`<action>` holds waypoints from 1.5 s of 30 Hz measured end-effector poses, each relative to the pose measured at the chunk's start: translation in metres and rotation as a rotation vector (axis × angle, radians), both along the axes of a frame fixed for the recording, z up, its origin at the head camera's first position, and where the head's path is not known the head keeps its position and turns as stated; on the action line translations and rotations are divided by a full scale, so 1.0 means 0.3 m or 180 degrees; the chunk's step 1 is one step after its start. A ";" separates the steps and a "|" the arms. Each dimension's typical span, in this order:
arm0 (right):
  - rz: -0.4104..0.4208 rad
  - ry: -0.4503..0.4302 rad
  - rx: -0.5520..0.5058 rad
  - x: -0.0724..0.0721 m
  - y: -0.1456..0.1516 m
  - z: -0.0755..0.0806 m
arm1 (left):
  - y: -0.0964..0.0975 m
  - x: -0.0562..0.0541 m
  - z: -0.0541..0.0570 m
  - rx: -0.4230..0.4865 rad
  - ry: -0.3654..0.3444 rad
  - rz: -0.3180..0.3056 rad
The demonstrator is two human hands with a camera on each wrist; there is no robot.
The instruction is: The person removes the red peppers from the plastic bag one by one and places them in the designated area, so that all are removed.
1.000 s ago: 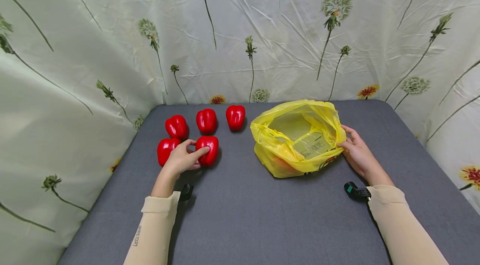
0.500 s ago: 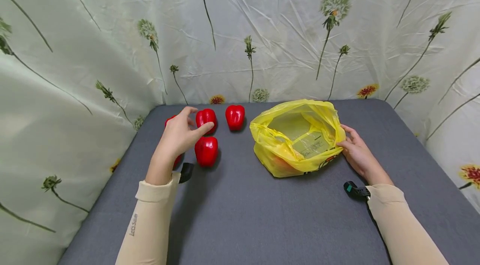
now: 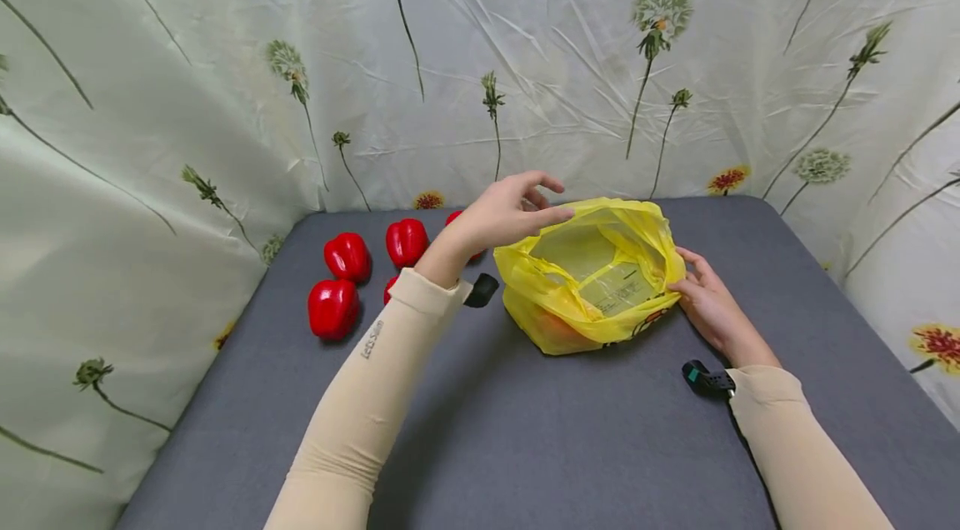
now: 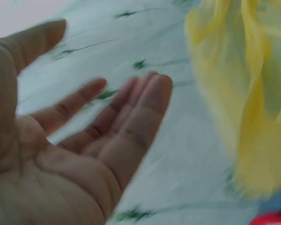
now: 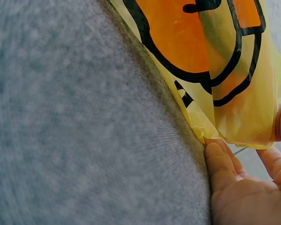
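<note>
My left hand [image 3: 502,217] hovers at the left rim of a yellow plastic bag [image 3: 558,330], with nothing in its grasp. Its fingers are spread and loosely bent, as the left wrist view shows with the bare palm [image 4: 61,183]. On the bag's right side my right hand [image 3: 716,309] pinches the rim between thumb and fingers. The bag's mouth gapes upward, and a printed patch shows inside. Red bell peppers lie to the left: a front one [image 3: 333,309], one behind it [image 3: 347,257] and another at the back [image 3: 407,242]. Others are mostly hidden behind my left arm.
A grey cloth-covered table [image 3: 570,447] carries everything. A flower-printed curtain [image 3: 450,113] hangs along its back and sides. Black straps with small devices sit on both wrists, the right one [image 3: 708,380] close to the tabletop.
My left hand has let go of the nearest middle pepper, lifted off and swung right to the bag. That pepper has stayed on the table. The right hand keeps its hold.
</note>
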State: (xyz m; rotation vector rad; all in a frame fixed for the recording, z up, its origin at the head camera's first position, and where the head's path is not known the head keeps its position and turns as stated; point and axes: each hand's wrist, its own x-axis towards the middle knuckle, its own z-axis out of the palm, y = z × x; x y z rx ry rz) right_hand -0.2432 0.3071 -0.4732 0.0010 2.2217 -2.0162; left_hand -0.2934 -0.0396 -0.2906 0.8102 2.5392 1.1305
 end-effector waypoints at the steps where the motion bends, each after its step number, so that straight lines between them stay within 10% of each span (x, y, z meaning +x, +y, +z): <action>1: 0.0000 -0.0001 -0.0003 -0.001 -0.001 0.001 | 0.025 -0.014 -0.011 0.0048 -0.0110 -0.0095; 9: 0.0025 0.0059 -0.0035 -0.005 -0.009 0.007 | 0.168 -0.082 -0.119 0.0072 -0.0618 -0.0395; 17: 0.0032 0.0118 -0.0131 -0.009 -0.015 0.012 | 0.181 -0.083 -0.183 -0.0211 -0.0882 -0.0467; 45: 0.0048 -0.0006 -0.0015 0.000 -0.003 0.004 | 0.091 0.044 -0.181 -0.1256 -0.0094 -0.0863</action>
